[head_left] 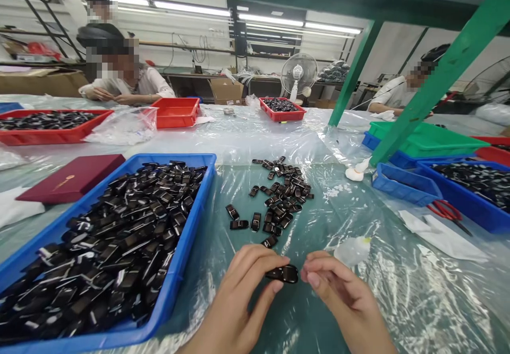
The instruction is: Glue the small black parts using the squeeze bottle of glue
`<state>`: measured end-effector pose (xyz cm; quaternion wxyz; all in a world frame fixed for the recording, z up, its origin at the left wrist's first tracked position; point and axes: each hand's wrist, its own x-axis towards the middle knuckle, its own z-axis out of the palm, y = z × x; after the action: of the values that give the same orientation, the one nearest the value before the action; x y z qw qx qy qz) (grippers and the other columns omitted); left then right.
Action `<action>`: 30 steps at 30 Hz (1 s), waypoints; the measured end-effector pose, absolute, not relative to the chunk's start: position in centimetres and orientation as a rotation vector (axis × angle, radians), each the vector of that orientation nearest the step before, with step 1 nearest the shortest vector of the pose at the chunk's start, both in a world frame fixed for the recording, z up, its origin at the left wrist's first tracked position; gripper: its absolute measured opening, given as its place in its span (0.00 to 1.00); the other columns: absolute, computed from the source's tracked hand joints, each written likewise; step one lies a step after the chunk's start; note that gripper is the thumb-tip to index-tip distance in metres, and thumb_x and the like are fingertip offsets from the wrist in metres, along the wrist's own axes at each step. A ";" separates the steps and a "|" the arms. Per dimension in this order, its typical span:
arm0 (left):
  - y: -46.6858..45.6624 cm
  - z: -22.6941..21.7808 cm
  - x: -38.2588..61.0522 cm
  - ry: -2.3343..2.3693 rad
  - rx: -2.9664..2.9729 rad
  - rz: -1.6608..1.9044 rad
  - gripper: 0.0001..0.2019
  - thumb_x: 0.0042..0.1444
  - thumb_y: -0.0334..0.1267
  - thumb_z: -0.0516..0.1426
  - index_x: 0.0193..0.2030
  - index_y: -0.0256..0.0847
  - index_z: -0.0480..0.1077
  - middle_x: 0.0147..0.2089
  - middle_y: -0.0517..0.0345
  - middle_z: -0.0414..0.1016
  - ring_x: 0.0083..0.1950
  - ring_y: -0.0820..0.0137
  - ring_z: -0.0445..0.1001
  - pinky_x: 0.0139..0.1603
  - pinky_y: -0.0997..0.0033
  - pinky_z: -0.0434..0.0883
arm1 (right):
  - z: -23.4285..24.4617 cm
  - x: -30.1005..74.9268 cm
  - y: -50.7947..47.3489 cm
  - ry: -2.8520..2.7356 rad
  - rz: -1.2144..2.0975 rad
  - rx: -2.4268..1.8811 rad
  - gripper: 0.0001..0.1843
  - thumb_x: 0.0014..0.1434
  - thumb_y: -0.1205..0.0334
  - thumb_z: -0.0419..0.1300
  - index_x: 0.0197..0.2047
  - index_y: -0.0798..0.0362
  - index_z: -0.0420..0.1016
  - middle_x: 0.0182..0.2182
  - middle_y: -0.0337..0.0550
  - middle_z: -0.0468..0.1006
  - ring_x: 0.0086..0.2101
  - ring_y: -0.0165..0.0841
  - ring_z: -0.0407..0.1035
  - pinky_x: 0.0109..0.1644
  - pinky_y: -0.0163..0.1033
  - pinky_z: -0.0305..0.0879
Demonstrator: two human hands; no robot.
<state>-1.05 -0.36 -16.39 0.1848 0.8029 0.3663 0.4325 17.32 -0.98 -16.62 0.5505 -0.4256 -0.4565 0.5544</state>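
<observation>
My left hand (249, 285) pinches a small glossy black plastic part (290, 274) between thumb and fingers, just above the table. Close to the part's right end, the thumb and fingers of my right hand (338, 287) are pressed together. Whatever they may hold is hidden or too small to make out. Beyond both hands lies a loose pile of similar black parts (290, 187), with several strays nearer to me. A crumpled piece of clear plastic (353, 250) rests just past my right hand.
On the left stands a large blue tray (191, 221) heaped with black parts, beside a maroon box (75, 176). To the right are a small blue bin (406, 184), red-handled scissors (446, 210) and a green post (434, 72). Co-workers sit across the plastic-covered table (223, 144).
</observation>
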 end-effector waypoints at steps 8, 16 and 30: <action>-0.1 -16.8 -1.1 0.975 2.261 1.198 0.15 0.69 0.26 0.50 0.59 0.43 0.62 0.53 0.60 0.66 0.58 0.76 0.60 0.60 0.79 0.58 | -18.1 17.8 -0.3 -0.954 1.610 -0.730 0.12 0.67 0.52 0.68 0.40 0.52 0.77 0.38 0.41 0.68 0.37 0.28 0.66 0.46 0.27 0.65; -0.1 -16.5 -1.0 0.900 2.290 1.221 0.16 0.67 0.23 0.51 0.58 0.41 0.63 0.52 0.59 0.66 0.57 0.75 0.61 0.59 0.79 0.59 | -18.7 18.1 0.2 -0.789 2.039 -0.259 0.03 0.72 0.68 0.62 0.45 0.55 0.77 0.36 0.43 0.71 0.39 0.29 0.70 0.47 0.31 0.67; 0.4 -16.6 -1.0 0.854 2.450 1.315 0.10 0.71 0.29 0.49 0.56 0.36 0.65 0.49 0.55 0.70 0.53 0.74 0.66 0.56 0.76 0.64 | -19.9 16.8 0.0 -0.558 2.190 -0.185 0.30 0.64 0.60 0.73 0.56 0.56 0.57 0.30 0.40 0.70 0.34 0.29 0.71 0.37 0.31 0.70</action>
<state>-1.00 0.38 -16.61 0.1161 0.8366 0.2915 0.4492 16.85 -0.04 -19.86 0.4231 -0.0740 -0.2230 0.8751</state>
